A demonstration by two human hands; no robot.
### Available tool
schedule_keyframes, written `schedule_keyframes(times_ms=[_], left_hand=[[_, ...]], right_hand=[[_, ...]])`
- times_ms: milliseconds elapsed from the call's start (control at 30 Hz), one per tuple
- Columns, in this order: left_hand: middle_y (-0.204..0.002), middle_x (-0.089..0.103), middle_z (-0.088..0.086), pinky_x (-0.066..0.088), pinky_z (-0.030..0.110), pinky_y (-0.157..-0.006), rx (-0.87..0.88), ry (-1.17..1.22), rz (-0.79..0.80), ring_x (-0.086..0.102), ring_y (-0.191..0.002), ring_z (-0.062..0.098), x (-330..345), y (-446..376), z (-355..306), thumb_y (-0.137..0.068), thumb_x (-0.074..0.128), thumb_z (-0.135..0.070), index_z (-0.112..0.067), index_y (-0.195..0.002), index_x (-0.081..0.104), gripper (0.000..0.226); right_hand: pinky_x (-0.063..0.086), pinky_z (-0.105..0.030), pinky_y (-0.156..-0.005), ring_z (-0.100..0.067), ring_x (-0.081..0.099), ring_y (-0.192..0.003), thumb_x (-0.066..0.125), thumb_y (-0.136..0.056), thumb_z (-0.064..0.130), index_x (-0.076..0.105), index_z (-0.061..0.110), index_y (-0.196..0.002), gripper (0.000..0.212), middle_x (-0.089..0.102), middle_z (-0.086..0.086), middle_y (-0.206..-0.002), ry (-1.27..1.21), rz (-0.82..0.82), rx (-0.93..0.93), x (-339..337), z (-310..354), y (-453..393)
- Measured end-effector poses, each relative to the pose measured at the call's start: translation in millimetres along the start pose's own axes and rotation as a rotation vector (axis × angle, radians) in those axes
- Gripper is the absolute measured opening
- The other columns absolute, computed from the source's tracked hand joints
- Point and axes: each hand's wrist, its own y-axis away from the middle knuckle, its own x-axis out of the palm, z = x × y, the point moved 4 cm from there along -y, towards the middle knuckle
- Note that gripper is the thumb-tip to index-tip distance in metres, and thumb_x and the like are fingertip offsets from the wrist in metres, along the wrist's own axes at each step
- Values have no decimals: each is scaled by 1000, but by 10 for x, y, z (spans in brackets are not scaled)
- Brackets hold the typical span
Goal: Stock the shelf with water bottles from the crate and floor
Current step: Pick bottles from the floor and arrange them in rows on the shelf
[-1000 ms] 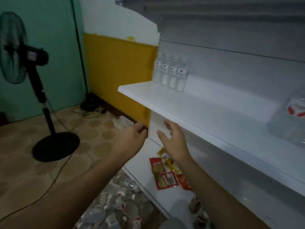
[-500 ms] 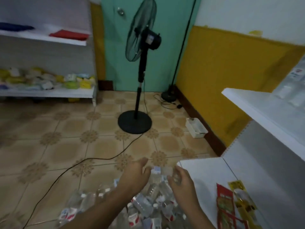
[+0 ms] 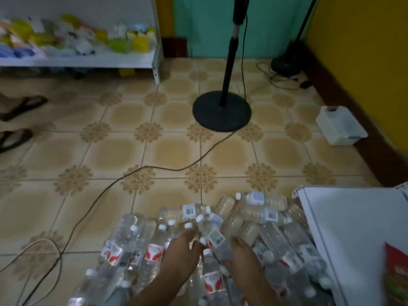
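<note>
Dozens of water bottles (image 3: 220, 246) lie heaped on the tiled floor (image 3: 154, 151), most on their sides with caps pointing away from the person or off to the left. Both hands are down in the middle of the heap. Between them sits one bottle (image 3: 215, 238) whose long axis runs from a cap up and to the left of the hands down toward the right wrist, grey label facing up. The right hand (image 3: 245, 259) lies against that bottle's lower right side, fingers bent toward it; whether they have closed round it I cannot tell through the blur. The left hand (image 3: 181, 255) is just to the bottle's left, fingertips near a cap, fingers loosely bent; I cannot tell if it holds anything. The right hand looks nearer a grasp, so the lift probably turns on closing round the body and pulling along that slanted axis, up out of its neighbours.

No crate shows. To the right of the right hand, touching the heap's edge, is the white bottom shelf (image 3: 353, 228), carrying a red packet (image 3: 395, 272) at its near end and no bottles in view. Well beyond the hands stand a fan base (image 3: 220, 111) with its cable (image 3: 132, 173) trailing across the floor, and a far shelf of packets (image 3: 77, 40).
</note>
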Motion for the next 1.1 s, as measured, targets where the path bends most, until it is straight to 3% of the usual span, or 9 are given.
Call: schedule_keyframes(times_ms=[100, 200, 333, 467, 567, 633, 767, 967, 1100], left_hand=[[-122, 64, -7, 34, 11, -77, -28, 11, 92, 58, -111, 9, 437, -203, 258, -96, 45, -22, -33, -125, 58, 33], [-127, 60, -7, 33, 14, -79, -13, -31, 152, 55, -115, 10, 698, -318, 435, -98, 43, -23, -36, -129, 54, 35], [-129, 60, -2, 38, 21, -95, -86, -91, 204, 55, -117, 13, 837, -402, 709, -98, 42, -26, -27, -129, 55, 33], [-124, 61, -7, 35, 13, -81, -133, -17, 197, 56, -109, 7, 741, -382, 689, -99, 41, -24, -27, -127, 56, 31], [-119, 61, -11, 43, 18, -81, -155, 173, 190, 56, -96, 3, 593, -369, 439, -97, 42, -13, -27, -122, 61, 35], [-115, 68, -1, 54, 30, -83, -153, 309, 168, 64, -95, 12, 482, -369, 181, -93, 45, -7, -25, -119, 65, 37], [-122, 60, -7, 45, 16, -78, 49, 414, 182, 56, -105, 6, 196, -124, -741, -92, 46, 0, -24, -127, 58, 44], [-94, 75, -4, 54, 17, -69, 403, 670, 280, 70, -90, 11, -401, 1058, -2338, -86, 52, 9, -17, -102, 74, 37], [-94, 75, -5, 57, 28, -79, 629, 693, 327, 70, -92, 13, -728, 2112, -3286, -87, 57, 0, -20, -104, 73, 30]], right_hand=[[27, -27, -113, -20, 36, -140, 51, -91, 49, 27, 12, -150, 74, 37, -5, -153, 5, 20, 52, 436, -164, -235], [29, -29, -113, -21, 36, -139, 58, -93, 40, 21, 11, -153, 76, 35, -7, -153, 59, -30, 100, 747, -263, -481], [45, -30, -99, -18, 53, -120, 64, -88, 37, 40, 18, -141, 61, 54, -1, -133, 52, -118, 174, 841, -231, -632], [40, -9, -71, -8, 62, -89, 74, -81, 32, 56, 27, -103, 28, 60, 15, -92, -309, -183, 147, 646, -253, -450], [38, -5, -66, -4, 62, -84, 76, -81, 18, 55, 27, -101, 30, 60, 17, -88, -457, -187, 148, 335, -249, -220], [44, -10, -68, -10, 65, -91, 77, -81, 17, 60, 21, -106, 31, 67, 10, -97, -584, -208, 170, 43, -217, -40], [52, -16, -68, -11, 66, -93, 77, -80, 8, 61, 24, -108, 37, 70, 5, -101, -774, -351, 129, -867, -60, 425], [53, -22, -76, -2, 67, -93, 80, -77, 23, 62, 32, -107, 36, 71, 15, -99, -740, -639, -12, -2502, 85, 1709], [57, -30, -84, 0, 68, -94, 79, -77, 24, 63, 29, -115, 42, 72, 14, -104, -673, -865, -84, -3460, 139, 2961]])
